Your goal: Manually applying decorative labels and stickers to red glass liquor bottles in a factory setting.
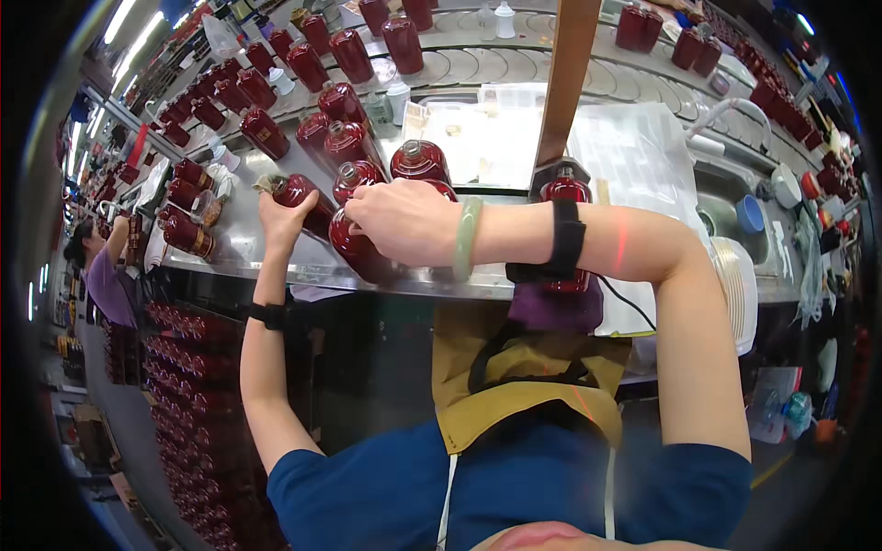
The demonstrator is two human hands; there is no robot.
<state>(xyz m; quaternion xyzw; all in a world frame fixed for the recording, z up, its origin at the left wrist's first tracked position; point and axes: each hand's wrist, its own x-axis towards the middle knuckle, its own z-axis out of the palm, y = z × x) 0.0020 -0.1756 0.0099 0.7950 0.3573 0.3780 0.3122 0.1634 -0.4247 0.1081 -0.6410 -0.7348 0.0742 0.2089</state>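
Note:
My left hand (278, 217) grips a dark red glazed bottle (303, 196) lying tilted near the front edge of the steel worktable (266, 262). My right hand (401, 220), with a pale green bangle and a black wrist strap, reaches across to the left and rests on another dark red bottle (356, 250) lying on its side. Behind my hands stand several upright red bottles with open necks, such as one bottle (420, 162) right above my right hand. One more red bottle (565, 190) stands behind my right forearm.
A curved conveyor (478, 64) at the back carries more red bottles and small white caps. A wooden post (567, 83) rises mid-table beside clear plastic sheets (634, 151). Stacked white plates (738, 285) sit right. Racks of red bottles (197, 404) fill the left below; another person (106, 275) works there.

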